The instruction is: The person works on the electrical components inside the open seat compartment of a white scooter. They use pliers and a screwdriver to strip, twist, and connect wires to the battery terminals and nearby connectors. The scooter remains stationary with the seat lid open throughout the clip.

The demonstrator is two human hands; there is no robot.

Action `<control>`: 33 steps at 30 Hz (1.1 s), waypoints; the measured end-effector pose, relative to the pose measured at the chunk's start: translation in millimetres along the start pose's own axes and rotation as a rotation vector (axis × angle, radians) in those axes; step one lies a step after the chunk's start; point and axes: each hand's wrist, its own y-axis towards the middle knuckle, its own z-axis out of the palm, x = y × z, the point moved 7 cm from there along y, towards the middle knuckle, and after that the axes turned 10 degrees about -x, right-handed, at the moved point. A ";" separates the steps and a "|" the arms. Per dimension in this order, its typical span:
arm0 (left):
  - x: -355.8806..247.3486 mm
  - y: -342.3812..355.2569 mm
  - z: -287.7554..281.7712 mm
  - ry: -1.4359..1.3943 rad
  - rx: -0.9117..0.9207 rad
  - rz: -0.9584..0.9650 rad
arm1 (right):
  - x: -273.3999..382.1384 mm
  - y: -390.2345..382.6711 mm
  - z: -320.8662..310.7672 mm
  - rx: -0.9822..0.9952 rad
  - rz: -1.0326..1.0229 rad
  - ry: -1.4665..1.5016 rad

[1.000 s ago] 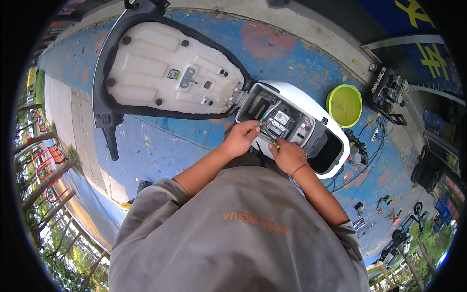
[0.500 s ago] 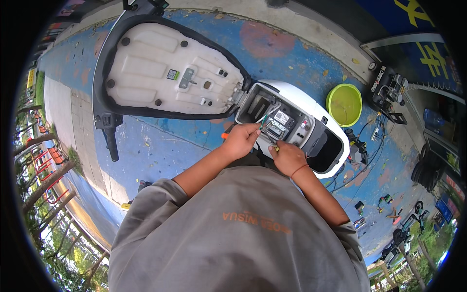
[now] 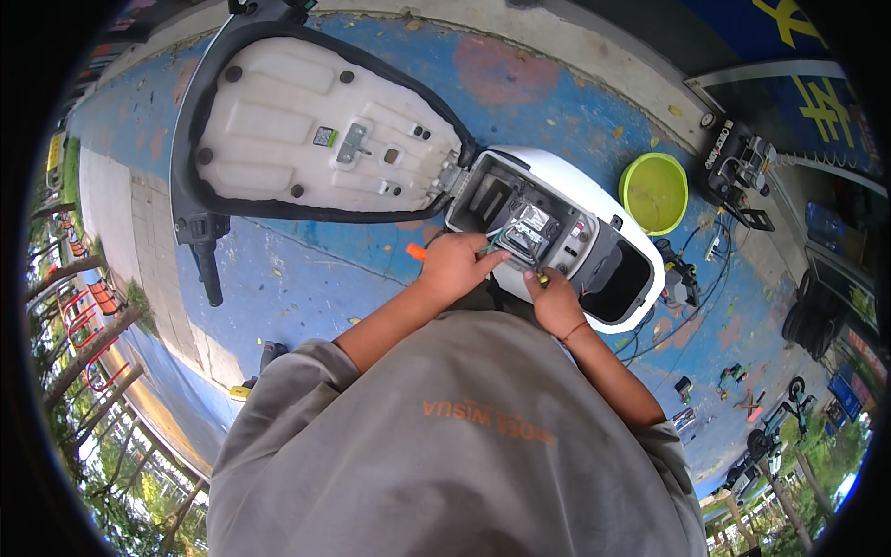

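Observation:
The white scooter (image 3: 566,183) has its seat (image 3: 278,121) tipped up to the left, underside showing. Inside the compartment below lies a silvery boxed unit (image 3: 534,223) with wires about it. At the compartment's near edge, my left hand (image 3: 455,265) pinches a thin green wire (image 3: 495,239). An orange piece (image 3: 416,252) sticks out beside that hand; whether it is held I cannot tell. My right hand (image 3: 559,302) is closed round a small tool with a yellowish and dark end (image 3: 543,279); its kind is mostly hidden by the fingers.
A yellow-green basin (image 3: 654,193) stands on the blue painted ground beyond the scooter. To its right is a black air compressor (image 3: 733,162). Cables (image 3: 710,288) trail over the ground, and several tools (image 3: 733,376) lie scattered at the right.
My right hand has drawn back slightly to the right, away from the left hand. The left hand has shifted a little, and more of the orange piece shows beside it.

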 end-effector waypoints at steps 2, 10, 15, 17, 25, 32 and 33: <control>32.2 -2.5 0.3 -0.126 0.007 -0.196 | -23.4 18.3 -21.2 -0.048 0.192 0.290; 43.5 -16.4 7.4 -0.661 0.118 -0.407 | -16.4 26.7 -6.0 0.265 -0.015 -0.037; 16.4 -13.8 -8.5 -0.326 -0.008 -0.033 | 38.2 8.5 -3.8 0.211 -0.108 -0.292; 12.9 -13.7 -10.1 -0.236 -0.071 0.078 | 37.2 6.7 -1.2 0.243 -0.101 -0.341; -12.6 -13.7 -12.2 0.129 -0.087 0.358 | 64.6 -0.6 8.5 0.357 -0.022 -0.279; -22.6 -16.2 -14.4 0.227 -0.127 0.453 | 72.3 5.8 20.5 0.399 0.028 -0.320; -21.9 -16.2 -13.6 0.233 -0.118 0.454 | 72.6 6.1 22.3 0.404 0.017 -0.330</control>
